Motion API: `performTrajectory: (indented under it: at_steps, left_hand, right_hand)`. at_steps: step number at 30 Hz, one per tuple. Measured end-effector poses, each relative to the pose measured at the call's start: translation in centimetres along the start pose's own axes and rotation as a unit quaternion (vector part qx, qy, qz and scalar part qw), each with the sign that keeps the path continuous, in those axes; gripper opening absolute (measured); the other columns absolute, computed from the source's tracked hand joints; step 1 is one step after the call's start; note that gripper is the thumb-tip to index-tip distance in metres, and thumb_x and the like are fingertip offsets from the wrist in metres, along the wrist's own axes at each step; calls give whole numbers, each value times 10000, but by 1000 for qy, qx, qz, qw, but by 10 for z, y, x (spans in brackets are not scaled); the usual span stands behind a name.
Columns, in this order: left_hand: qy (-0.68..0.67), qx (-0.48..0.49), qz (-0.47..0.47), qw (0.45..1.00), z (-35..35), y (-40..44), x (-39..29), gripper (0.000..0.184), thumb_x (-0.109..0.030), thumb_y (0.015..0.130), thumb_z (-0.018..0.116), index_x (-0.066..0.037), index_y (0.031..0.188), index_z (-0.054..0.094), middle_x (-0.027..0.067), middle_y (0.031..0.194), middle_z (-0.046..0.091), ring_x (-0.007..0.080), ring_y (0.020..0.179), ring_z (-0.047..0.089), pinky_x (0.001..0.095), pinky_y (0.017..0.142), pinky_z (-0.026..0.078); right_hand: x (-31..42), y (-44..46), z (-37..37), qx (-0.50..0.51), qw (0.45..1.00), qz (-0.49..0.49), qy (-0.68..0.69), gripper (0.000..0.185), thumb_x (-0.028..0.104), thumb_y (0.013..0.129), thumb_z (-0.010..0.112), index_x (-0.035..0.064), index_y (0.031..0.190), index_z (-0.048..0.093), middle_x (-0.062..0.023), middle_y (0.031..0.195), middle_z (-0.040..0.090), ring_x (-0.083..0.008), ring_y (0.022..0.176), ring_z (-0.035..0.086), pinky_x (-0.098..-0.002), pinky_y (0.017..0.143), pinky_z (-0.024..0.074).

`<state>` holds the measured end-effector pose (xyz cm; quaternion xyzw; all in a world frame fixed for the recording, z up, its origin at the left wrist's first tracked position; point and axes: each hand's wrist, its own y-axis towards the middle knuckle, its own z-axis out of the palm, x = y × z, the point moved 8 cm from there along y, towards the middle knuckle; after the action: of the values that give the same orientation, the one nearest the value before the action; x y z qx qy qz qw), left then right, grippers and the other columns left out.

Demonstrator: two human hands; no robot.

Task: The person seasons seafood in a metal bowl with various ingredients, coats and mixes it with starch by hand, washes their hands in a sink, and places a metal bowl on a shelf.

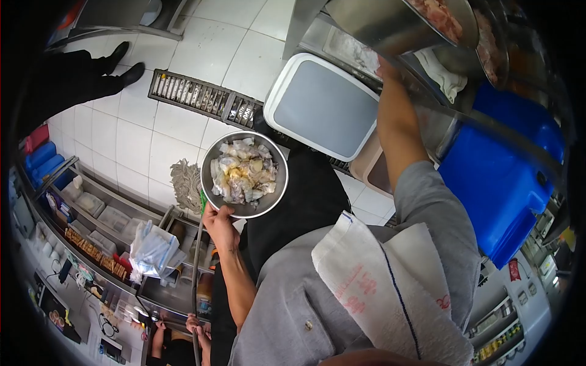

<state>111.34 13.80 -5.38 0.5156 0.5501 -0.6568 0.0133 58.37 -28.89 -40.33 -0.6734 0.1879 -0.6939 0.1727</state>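
My left hand (221, 227) grips the lower left rim of a round metal bowl (280, 195), thumb over the edge. Pale, glossy pieces of raw food (244, 171), some yellowish, fill much of the bowl. My right arm stretches up and away; my right hand (386, 68) is at the edge of a clear container (348, 46) with whitish contents, beneath a big metal vessel (372, 24). The fingers of that hand are largely hidden, so any grip is unclear. Beside my right forearm is a grey-lidded white bin (323, 107).
A floor drain grate (195, 96) and a mop head (186, 183) lie beyond the bowl. Blue plastic (500, 165) is on the right. Another person's legs (79, 79) stand at upper left. A co-worker's hands (198, 326) show at lower left, by a metal counter (165, 293).
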Motion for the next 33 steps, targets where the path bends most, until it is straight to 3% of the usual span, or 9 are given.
performTrajectory:
  at_steps: [4,9,14,16,18,23,24,26,33]
  left_hand:
    - [15,23,2,1000,11,9,2,167,84,706,477,-21,813,551,29,705,577,90,533,521,223,457,456]
    - [12,97,29,995,80,11,-1,166,62,711,469,10,837,564,31,677,557,95,546,535,237,462,481]
    - [12,165,34,986,139,18,6,169,67,701,471,12,829,566,54,693,574,132,548,573,265,442,530]
    - [18,188,35,981,155,9,0,159,71,700,469,11,815,561,65,706,584,144,567,594,288,457,559]
    - [24,206,44,977,164,7,-2,135,70,700,468,10,792,546,73,714,589,151,568,598,311,454,570]
    - [32,260,30,965,185,-9,-6,144,66,705,465,20,818,540,120,760,607,191,582,625,314,449,578]
    - [44,272,28,961,186,-11,-5,197,66,710,458,34,879,554,142,803,622,208,597,637,309,449,581]
    - [42,285,37,957,190,-14,-7,163,61,713,464,22,843,554,121,766,611,190,567,618,301,438,574]
    - [96,310,34,945,199,-14,2,111,47,711,486,-1,788,550,87,712,592,168,533,592,293,430,566]
  right_hand:
    - [30,-26,12,-93,950,18,298,519,345,731,648,33,1138,564,-137,1131,572,-253,1075,513,-356,892,392]
    - [73,-56,65,59,869,85,483,408,285,767,614,46,1096,589,-144,1065,610,-279,980,569,-402,813,455]
    - [130,-148,141,191,830,154,501,324,237,796,587,56,1063,608,-150,1012,639,-299,904,615,-439,750,505]
    - [165,-214,185,273,871,193,359,234,217,787,591,35,931,614,-168,875,643,-283,713,624,-378,592,524]
    - [183,-254,201,220,916,164,291,195,190,786,583,11,861,604,-163,791,636,-252,632,623,-335,527,521]
    - [215,-319,226,116,992,18,-43,196,125,736,681,-27,848,629,-115,771,650,-179,635,632,-303,546,496]
    - [223,-330,230,110,984,-29,-139,214,123,728,693,-39,856,636,-120,782,653,-173,654,632,-311,572,493]
    - [240,-343,234,49,936,-113,-331,320,112,753,628,-47,1030,627,-252,952,644,-347,913,634,-388,811,479]
    - [269,-396,238,86,886,-219,-400,436,-5,666,504,-13,1087,618,-274,999,614,-389,983,594,-396,860,455]
